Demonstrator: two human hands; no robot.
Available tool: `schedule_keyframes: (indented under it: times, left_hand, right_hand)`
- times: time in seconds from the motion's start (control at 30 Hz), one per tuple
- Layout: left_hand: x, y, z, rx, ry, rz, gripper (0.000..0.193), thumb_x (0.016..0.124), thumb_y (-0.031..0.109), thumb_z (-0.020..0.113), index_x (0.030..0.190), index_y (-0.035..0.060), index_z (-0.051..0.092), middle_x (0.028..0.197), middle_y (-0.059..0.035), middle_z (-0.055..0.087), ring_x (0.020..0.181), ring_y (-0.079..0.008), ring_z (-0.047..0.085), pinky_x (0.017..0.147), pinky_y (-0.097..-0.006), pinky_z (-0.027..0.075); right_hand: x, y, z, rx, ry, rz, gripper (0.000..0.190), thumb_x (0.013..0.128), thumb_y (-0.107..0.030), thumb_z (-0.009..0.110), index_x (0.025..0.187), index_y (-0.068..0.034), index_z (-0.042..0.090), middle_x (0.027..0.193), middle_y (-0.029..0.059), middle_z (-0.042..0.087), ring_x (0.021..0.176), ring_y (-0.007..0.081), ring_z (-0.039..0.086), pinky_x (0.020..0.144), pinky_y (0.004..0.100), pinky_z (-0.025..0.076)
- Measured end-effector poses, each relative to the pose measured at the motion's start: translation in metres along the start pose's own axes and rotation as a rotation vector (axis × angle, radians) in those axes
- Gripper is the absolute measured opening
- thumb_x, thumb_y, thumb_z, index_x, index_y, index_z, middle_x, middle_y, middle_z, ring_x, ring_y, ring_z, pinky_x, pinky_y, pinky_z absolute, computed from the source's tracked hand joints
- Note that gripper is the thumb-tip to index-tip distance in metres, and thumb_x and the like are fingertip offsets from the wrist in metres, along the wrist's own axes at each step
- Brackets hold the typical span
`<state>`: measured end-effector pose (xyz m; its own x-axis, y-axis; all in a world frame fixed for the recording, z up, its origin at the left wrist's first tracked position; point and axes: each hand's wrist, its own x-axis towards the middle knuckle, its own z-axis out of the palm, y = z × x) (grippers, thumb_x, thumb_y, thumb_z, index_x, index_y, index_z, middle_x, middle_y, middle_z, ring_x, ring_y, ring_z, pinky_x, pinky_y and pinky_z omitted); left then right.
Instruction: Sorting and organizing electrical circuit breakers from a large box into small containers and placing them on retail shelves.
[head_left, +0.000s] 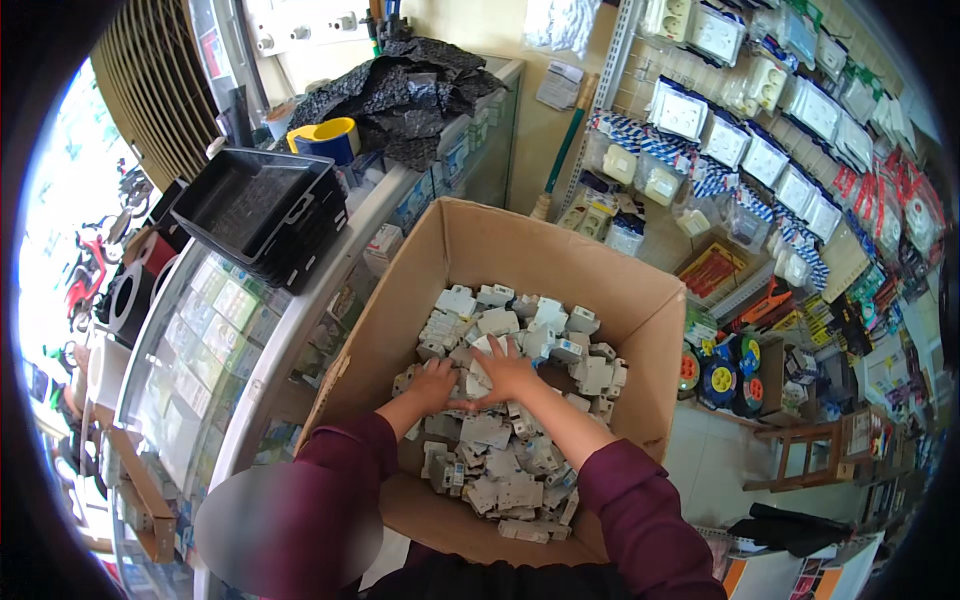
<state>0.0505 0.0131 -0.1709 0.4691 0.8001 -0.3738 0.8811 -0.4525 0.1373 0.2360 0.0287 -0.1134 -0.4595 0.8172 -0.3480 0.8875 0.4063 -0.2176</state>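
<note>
A deep cardboard box (637, 337) stands before me with its top open. Loose white miniature circuit breakers (502, 480) are heaped inside, some lying flat and others on edge. Both my hands reach down into the box. My left hand (433, 386) touches breakers on the left of the heap, its fingers bent; whether it grips one is hidden. Close beside it, my right hand (506, 371) rests on the heap with fingers spread. A white breaker (478, 382) lies between the right thumb and fingers, partly covered.
Left of the box runs a glass display counter (255, 375), bearing stacked black plastic trays (255, 210). Black crumpled sheeting (405, 97) and a blue-and-yellow tape roll (326, 139) lie farther back. Packaged switches and sockets (727, 142) hang at right, above cable reels (720, 379) and a wooden stool (802, 454).
</note>
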Motion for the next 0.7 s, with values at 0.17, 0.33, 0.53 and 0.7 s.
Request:
schedule_keyframes:
  times: [0.17,0.33,0.53,0.7]
  left_hand:
    - [-0.003,-0.006,0.000,0.105,-0.040,0.139,0.084,0.060,0.053,0.069,0.120,0.0048,0.037,0.116,-0.0112,0.044,0.113,-0.0305,0.039,0.088,-0.0521,0.036]
    - [-0.002,-0.022,0.013,0.061,-0.069,0.122,0.060,0.070,0.025,0.068,0.117,0.0059,0.037,0.106,-0.0103,0.053,0.100,-0.0289,0.052,0.074,-0.0427,0.046]
    - [0.001,-0.021,0.008,0.077,-0.273,0.016,0.047,0.074,0.006,0.057,0.118,0.0120,0.041,0.099,-0.0116,0.059,0.090,-0.0275,0.059,0.067,-0.0403,0.049]
    - [0.007,-0.031,0.029,0.059,-0.414,-0.072,0.043,0.073,0.008,0.059,0.115,0.0117,0.051,0.103,-0.0114,0.060,0.090,-0.0272,0.061,0.066,-0.0417,0.050]
  right_hand:
    - [0.011,0.002,0.010,-0.036,-0.109,0.018,0.096,0.048,-0.052,0.075,0.129,-0.022,0.033,0.142,0.0138,0.013,0.128,0.0443,0.012,0.085,0.0596,0.038]
    - [0.007,0.005,0.008,-0.040,-0.124,0.000,0.088,0.047,-0.047,0.077,0.123,-0.024,0.039,0.142,0.0115,0.015,0.129,0.0416,0.015,0.085,0.0613,0.036]
    - [0.001,0.013,0.002,-0.135,-0.187,0.033,0.077,0.050,-0.040,0.077,0.118,-0.025,0.042,0.141,0.0118,0.014,0.118,0.0412,0.036,0.080,0.0548,0.043]
    - [-0.010,0.053,0.006,-0.030,-0.285,0.241,0.082,0.055,-0.035,0.076,0.126,-0.025,0.035,0.145,0.0087,0.004,0.109,0.0384,0.048,0.083,0.0569,0.041]
